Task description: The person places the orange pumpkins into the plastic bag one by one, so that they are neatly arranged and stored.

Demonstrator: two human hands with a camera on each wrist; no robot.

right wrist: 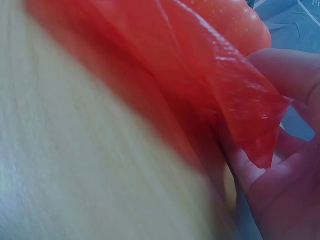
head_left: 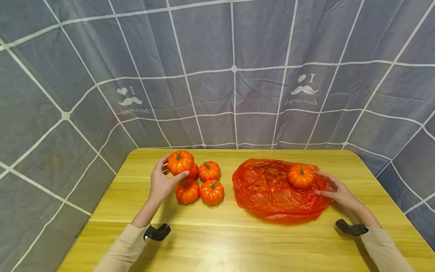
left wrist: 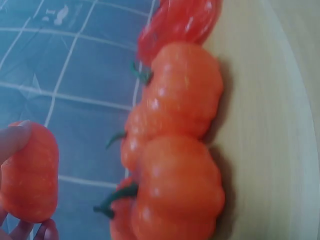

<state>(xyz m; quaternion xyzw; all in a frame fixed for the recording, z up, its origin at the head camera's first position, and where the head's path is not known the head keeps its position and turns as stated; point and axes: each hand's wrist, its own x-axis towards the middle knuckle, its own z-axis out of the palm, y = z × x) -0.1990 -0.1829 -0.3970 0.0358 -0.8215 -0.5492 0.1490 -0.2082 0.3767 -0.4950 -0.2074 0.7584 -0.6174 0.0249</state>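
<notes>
My left hand (head_left: 162,185) holds a small shiny orange toy pumpkin (head_left: 180,162) with a green stem, thumb on the near side and fingers round the far side. It overlaps a cluster of similar pumpkins (head_left: 212,192) on the table, one partly hidden behind it. In the left wrist view the held pumpkin (left wrist: 31,175) appears apart from the cluster. My right hand (head_left: 340,192) is at the right edge of a crumpled red plastic bag (head_left: 272,200), thumb and fingers spread. A loose flap of the bag (right wrist: 250,115) lies over its fingers. Another pumpkin (head_left: 301,176) sits at the bag's right part, close to the fingertips.
Everything lies on a yellow wooden table (head_left: 210,241) with rounded back corners. A grey-blue cloth (head_left: 210,94) with white grid lines hangs behind and at both sides. Black straps with cameras are on both wrists, the left wrist camera (head_left: 158,232) low over the table.
</notes>
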